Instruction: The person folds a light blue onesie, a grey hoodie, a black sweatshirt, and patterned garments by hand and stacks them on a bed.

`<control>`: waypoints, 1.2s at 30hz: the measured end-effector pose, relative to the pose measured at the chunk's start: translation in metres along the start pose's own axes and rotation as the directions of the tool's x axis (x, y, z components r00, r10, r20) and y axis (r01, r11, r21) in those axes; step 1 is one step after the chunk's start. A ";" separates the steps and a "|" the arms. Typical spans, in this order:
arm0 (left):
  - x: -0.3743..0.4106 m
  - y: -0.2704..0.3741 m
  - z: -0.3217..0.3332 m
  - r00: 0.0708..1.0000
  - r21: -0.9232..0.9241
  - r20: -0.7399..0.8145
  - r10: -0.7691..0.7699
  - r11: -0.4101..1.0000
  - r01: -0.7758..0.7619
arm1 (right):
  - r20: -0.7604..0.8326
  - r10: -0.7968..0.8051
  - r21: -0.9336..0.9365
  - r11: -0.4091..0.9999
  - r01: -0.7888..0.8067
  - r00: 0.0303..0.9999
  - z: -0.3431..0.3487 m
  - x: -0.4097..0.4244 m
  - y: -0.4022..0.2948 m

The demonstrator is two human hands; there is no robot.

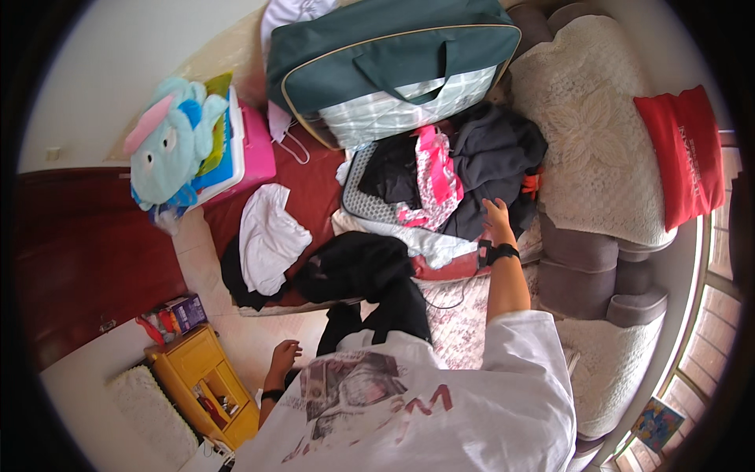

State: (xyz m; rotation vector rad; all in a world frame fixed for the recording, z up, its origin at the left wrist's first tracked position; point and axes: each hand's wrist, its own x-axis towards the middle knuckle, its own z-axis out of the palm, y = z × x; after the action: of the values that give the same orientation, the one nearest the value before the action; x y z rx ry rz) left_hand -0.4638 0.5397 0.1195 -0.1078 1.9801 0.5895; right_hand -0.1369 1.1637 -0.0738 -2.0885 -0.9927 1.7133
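Note:
My right hand reaches out over the pile, fingers apart, at the near edge of a dark grey garment. Whether the fingertips touch the cloth I cannot tell. Beside that garment lie a pink and white printed cloth and a black garment, both on a grey textured mat. Low on the left hangs my left hand, fingers loosely bent, with nothing visible in it. Ahead of it a white garment lies partly over dark cloth, next to a black garment.
A large green storage bag stands behind the clothes. To the left, a blue plush toy rests against a pink and white box. A sofa with a lace cover and red cushion borders the right. A yellow cabinet stands lower left.

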 end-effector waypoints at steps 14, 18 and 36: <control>0.006 0.087 0.018 0.982 0.212 -0.023 0.188 0.961 -0.179 | 0.006 0.283 0.688 0.695 -0.209 0.959 0.043 0.112 -0.050; 0.000 0.082 0.029 0.989 0.153 -0.018 0.147 0.978 -0.142 | 0.142 0.046 0.867 0.476 -0.147 0.989 0.043 0.078 -0.044; -0.010 0.189 0.031 0.550 0.039 0.035 0.834 0.549 -0.835 | 0.094 -0.995 0.870 0.066 0.489 -0.034 -0.204 -0.488 -0.396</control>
State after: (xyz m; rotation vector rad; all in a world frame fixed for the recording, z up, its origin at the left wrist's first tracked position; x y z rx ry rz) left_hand -0.4953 0.7178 0.1846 0.9512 1.9481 1.1380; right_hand -0.1133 1.1815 0.5866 0.0882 -1.2046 1.6119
